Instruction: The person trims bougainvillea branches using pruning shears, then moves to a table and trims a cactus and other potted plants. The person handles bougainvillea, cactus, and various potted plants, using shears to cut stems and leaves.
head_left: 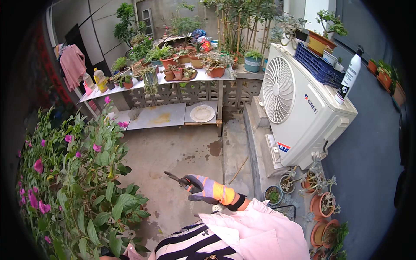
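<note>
My right hand (208,191), in a grey, purple and orange work glove, grips a pair of pruning shears (175,177). Their dark blades point to the left, above the concrete floor. Left of the shears, some way off, grows a bushy bougainvillea-like plant (97,148) with magenta flowers and green leaves. My left hand cannot be seen; only a bit of that forearm and a pink sleeve (131,253) show at the bottom edge, beside the leaves.
A Gree outdoor air-conditioner unit (305,107) stands on concrete blocks at right, bearing a blue crate (313,65) and a spray can (350,78). Potted succulents (321,204) line the wall below. Ahead, a shelf (201,75) carries several pots. A stick (238,170) lies on the ground.
</note>
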Tool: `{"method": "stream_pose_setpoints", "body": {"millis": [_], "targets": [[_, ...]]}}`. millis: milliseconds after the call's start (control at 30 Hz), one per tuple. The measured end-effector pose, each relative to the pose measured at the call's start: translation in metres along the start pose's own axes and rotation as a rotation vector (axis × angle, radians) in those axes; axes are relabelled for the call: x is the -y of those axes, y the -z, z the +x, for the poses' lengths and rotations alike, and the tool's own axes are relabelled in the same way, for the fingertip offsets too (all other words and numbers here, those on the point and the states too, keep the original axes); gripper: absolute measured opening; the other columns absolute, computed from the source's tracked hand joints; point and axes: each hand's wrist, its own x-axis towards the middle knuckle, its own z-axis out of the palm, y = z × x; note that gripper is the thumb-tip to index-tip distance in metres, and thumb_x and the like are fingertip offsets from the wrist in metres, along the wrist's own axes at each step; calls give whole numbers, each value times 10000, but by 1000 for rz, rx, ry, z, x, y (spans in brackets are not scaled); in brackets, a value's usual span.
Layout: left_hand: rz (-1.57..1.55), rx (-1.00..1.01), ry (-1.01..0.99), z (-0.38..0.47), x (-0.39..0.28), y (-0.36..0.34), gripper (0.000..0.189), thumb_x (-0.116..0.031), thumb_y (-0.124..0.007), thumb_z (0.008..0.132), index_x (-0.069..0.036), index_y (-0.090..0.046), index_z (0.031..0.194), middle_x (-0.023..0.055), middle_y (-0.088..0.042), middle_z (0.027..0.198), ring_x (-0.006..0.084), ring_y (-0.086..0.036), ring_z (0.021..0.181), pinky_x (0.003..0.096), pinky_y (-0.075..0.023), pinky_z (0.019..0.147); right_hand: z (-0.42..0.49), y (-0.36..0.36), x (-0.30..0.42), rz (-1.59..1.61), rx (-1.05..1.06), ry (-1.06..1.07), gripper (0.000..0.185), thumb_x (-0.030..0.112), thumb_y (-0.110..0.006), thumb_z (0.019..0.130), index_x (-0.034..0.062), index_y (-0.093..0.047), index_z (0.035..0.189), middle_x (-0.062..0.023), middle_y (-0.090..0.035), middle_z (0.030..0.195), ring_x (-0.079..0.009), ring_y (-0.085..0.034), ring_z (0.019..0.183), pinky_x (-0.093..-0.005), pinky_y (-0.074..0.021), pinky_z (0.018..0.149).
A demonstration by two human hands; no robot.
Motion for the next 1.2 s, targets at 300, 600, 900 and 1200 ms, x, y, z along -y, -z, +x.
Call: {"method": "stream_pose_setpoints", "body": {"millis": [300,600,900,1200], "targets": [[176,-62,-76,-16,-27,-37,532,-278,-491,1026,-77,-294,1478,141,-353,1509,273,-314,1389,396,-249,1145,47,74,-10,-49,84,28,452,212,-750,756,24,-564,1123,-77,-606,989,-202,-555,913,-320,-461,836],[274,-107,-140,-24,-51,-67,590,-337,-485,1033,-109,-242,1519,119,-310,1549,256,-270,1426,383,-205,1166,68,118,-26,-73,205,-21,634,268,-760,757,15,-520,1287,-84,-596,1029,-199,-561,956,-324,-468,855],[349,-111,-253,-19,-68,-77,649,-397,-478,1039,-141,-190,1561,96,-267,1589,240,-225,1463,369,-162,1188,73,142,-46,10,179,-28,460,205,-755,755,34,-568,1139,-60,-611,1001,-186,-547,920,-311,-458,847],[-75,-577,126,-27,-76,-117,184,-273,-504,1016,-123,-499,1124,25,-446,1049,109,-417,708,274,-396,660,80,171,-53,-34,222,-28,709,301,-797,752,4,-512,1330,-59,-577,1036,-163,-549,953,-300,-466,852]]}}
